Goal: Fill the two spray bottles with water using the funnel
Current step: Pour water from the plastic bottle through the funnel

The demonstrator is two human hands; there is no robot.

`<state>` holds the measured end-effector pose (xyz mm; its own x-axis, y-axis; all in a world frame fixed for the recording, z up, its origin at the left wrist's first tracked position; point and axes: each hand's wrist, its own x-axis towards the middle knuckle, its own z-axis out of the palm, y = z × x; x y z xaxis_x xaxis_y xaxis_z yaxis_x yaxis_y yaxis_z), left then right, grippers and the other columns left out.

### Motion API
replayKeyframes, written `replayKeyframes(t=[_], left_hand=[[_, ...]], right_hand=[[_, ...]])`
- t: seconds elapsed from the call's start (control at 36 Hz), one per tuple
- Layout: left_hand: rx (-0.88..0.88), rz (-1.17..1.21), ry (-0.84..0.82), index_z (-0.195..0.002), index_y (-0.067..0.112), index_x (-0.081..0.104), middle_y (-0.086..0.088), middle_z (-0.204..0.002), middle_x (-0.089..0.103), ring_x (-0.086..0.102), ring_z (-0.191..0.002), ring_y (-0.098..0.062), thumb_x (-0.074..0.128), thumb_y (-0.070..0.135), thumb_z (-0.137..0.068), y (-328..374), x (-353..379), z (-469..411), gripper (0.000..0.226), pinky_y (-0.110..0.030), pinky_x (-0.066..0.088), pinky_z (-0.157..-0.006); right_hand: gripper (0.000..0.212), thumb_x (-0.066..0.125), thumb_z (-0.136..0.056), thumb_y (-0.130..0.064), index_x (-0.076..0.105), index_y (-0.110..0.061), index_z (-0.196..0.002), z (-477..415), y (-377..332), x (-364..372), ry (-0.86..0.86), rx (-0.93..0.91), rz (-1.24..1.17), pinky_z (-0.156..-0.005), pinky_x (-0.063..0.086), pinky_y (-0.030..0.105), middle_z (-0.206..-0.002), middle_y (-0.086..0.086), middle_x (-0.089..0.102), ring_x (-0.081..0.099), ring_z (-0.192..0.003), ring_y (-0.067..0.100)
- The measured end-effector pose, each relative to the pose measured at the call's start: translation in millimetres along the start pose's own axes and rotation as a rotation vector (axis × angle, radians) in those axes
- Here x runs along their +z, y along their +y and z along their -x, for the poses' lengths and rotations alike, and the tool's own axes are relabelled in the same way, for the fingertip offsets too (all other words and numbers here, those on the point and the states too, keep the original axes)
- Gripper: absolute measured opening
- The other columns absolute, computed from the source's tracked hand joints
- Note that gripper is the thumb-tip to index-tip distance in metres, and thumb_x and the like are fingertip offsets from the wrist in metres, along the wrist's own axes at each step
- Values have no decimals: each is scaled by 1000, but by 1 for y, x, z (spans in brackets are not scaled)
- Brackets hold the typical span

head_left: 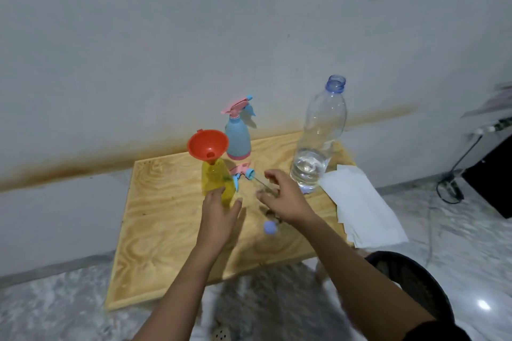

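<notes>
A yellow spray bottle (214, 183) stands on the wooden table (166, 230) with an orange funnel (207, 145) in its neck. My left hand (219, 216) cups its lower side, fingers apart. The bottle's pink and blue spray head (242, 173) lies on the table just to its right, its tube pointing right. My right hand (282, 199) hovers open over that tube, holding nothing. Behind stands a blue spray bottle (238, 137) with its head on. A large clear water bottle (318, 138), uncapped and about a quarter full, stands at the right.
A blue cap (270, 227) lies on the table under my right wrist. White paper towels (360, 205) overhang the table's right edge. The table stands against a stained white wall. A dark round stool (415, 282) and a black box with cables are on the floor at right.
</notes>
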<state>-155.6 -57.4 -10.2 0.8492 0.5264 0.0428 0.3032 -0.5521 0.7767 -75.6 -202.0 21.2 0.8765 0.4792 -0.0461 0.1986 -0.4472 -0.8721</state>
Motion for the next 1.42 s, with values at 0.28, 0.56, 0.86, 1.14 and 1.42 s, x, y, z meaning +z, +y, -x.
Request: replayKeyframes(t=[0.28, 0.56, 0.86, 1.14, 1.42], left_hand=[[249, 233, -135, -144, 18, 30, 0, -147, 34, 34, -134, -14, 60, 42, -88, 128, 50, -21, 68, -23, 35, -100], [294, 322, -176, -147, 37, 2, 8, -151, 21, 24, -136, -5, 70, 46, -79, 180, 83, -57, 97, -20, 28, -99], [299, 421, -158, -144, 47, 4, 0, -147, 32, 36, -133, -15, 74, 36, -78, 170, 99, -75, 97, -30, 40, -101], [326, 582, 33, -144, 42, 14, 1, -125, 50, 56, -110, -11, 75, 41, -73, 185, 65, -87, 94, -29, 48, -95], [176, 901, 294, -140, 42, 22, 3, -126, 55, 59, -110, -7, 71, 26, -78, 178, 62, -63, 80, -35, 50, -93]], right_hand=[[54, 75, -76, -23, 51, -8, -121, 12, 61, -71, 269, 198, 90, -85, 34, 22, -120, 11, 56, 51, -113, 24], [92, 75, -65, -38, 26, -18, -141, -47, 52, -99, 233, 127, -98, -101, 42, 26, -136, -1, 44, 44, -123, 4], [91, 86, -62, -29, 35, -23, -136, -63, 67, -91, 356, 22, -146, -100, 48, 39, -129, 1, 50, 50, -121, 13], [98, 81, -54, -47, 41, -6, -133, -78, 41, -102, 389, -272, -85, -93, 50, 30, -119, 11, 45, 53, -110, 19], [100, 70, -54, -46, 17, -53, -138, -63, 12, -123, 122, -341, 136, -95, 44, 48, -129, -10, 46, 47, -117, 16]])
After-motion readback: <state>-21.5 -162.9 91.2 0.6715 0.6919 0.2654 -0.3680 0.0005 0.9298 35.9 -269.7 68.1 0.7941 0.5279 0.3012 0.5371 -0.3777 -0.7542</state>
